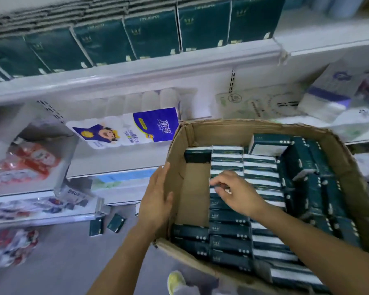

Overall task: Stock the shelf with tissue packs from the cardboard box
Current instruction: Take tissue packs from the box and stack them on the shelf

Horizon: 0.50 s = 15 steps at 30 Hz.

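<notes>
Head view: both hands at the cardboard box, lower right of frame!
Left hand lies flat, fingers straight, on its outer left wall; right hand pinches a dark-green tissue pack mid-box; shelf runs above.

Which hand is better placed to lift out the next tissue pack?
The right hand: its fingers curl on a tissue pack inside the cardboard box. The left hand lies flat on its outer wall.
</notes>
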Motion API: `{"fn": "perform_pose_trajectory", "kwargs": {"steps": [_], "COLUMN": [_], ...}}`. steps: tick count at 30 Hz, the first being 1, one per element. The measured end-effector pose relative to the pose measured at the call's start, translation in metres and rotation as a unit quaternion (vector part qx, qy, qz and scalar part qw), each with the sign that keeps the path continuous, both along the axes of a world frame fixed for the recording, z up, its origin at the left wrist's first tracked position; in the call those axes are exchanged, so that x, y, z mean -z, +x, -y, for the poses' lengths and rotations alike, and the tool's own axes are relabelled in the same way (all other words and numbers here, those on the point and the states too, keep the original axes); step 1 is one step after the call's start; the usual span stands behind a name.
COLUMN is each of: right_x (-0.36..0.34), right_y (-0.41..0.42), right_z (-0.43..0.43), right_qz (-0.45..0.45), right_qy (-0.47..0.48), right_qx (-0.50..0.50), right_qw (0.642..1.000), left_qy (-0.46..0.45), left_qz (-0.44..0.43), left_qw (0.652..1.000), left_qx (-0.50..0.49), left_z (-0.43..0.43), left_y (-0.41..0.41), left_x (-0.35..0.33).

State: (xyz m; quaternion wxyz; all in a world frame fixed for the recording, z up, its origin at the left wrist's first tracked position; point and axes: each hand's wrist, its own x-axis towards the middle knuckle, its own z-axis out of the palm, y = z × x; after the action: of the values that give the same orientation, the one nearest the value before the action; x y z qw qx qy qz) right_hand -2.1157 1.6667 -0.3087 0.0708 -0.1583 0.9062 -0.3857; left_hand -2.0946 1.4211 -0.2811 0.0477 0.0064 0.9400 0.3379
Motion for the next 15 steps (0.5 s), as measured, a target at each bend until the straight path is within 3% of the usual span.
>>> {"fn": "perform_pose_trajectory", "kwargs": {"steps": [7, 15], "right_x": [0.027, 0.047], "right_y": [0.033, 0.057], "right_z": [0.036, 0.070], "right_qz": [0.043, 0.015], "right_qy": [0.156, 0.376], "right_qx": [-0.088, -0.200], "right_qw": [0.983, 0.905], "left_qy": [0.017, 0.025], "left_qz": [0.060, 0.064], "left_qw": [0.998, 0.998], "left_qx": [0.004, 0.008], "left_z": [0.006, 0.008], "left_y": [0.017, 0.021], "left_x": [0.000, 0.001]}}
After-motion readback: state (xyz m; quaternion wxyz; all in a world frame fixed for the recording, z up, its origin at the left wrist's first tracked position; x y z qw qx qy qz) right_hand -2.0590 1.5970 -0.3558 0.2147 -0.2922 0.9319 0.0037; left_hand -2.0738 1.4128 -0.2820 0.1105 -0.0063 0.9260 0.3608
